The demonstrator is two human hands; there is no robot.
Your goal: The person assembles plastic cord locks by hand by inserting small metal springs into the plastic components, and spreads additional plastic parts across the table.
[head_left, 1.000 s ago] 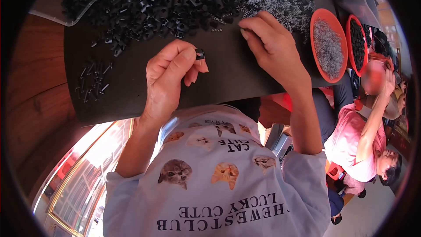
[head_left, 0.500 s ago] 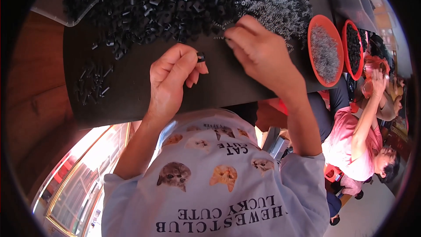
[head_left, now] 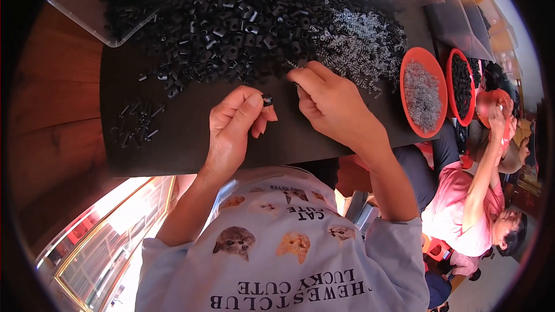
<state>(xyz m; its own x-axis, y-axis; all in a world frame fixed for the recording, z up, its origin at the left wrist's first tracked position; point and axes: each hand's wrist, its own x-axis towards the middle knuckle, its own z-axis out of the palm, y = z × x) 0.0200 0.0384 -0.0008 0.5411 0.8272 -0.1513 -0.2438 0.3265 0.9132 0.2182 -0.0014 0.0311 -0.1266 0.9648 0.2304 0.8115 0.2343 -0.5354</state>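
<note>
Fingers [head_left: 245, 103] of the left hand [head_left: 228, 124] pinch a short, black, tube-like plastic part [head_left: 267, 100] between thumb and forefinger, above the dark counter [head_left: 191, 147]; its end pokes out to the right, toward the other hand but apart from it. The right hand [head_left: 335, 104] is curled beside it, thumb and forefinger drawn together at the near edge of a heap of black plastic fittings [head_left: 231, 37], close to a pile of loose coil springs [head_left: 361, 40]. Whether those fingertips grip a spring or nothing, I cannot tell.

To the left lies a small scatter of slim dark pins [head_left: 139, 124]. To the right stand an orange-red bowl [head_left: 424, 53] filled with springs and, beyond it, a red bowl [head_left: 466, 121] of black parts.

For good work here, the left pinch should be firm yet light, leaving the part's exposed end clear of thumb and nail and steady. The springs look likely to hook together, so the right hand would do best to tease out one at a time, pinching it softly so that it neither bends nor springs away. Holding both hands near each other over the counter keeps reaches short.
</note>
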